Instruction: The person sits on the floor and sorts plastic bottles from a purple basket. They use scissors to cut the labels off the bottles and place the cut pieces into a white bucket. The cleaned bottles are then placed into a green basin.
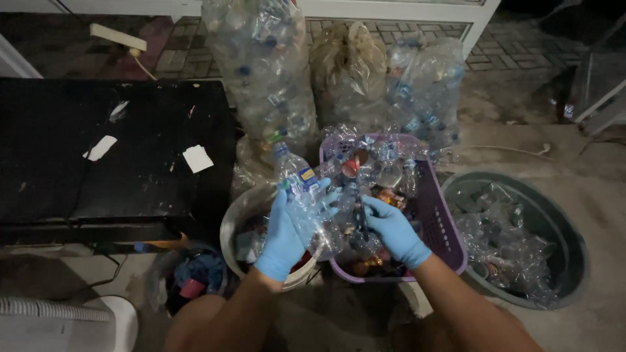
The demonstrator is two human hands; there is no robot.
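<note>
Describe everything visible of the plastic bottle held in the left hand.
The clear plastic bottle looks thin and crumpled, with a blue cap at its top and a blue-and-yellow label band around its upper body. It tilts with the cap pointing up and away, above a round pale bucket. The blue-gloved left hand grips its lower body; the right hand is at its base.

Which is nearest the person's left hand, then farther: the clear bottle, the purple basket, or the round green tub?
1. Clear bottle: held in the left hand.
2. Purple basket: just to its right.
3. Round green tub: far right.
</note>
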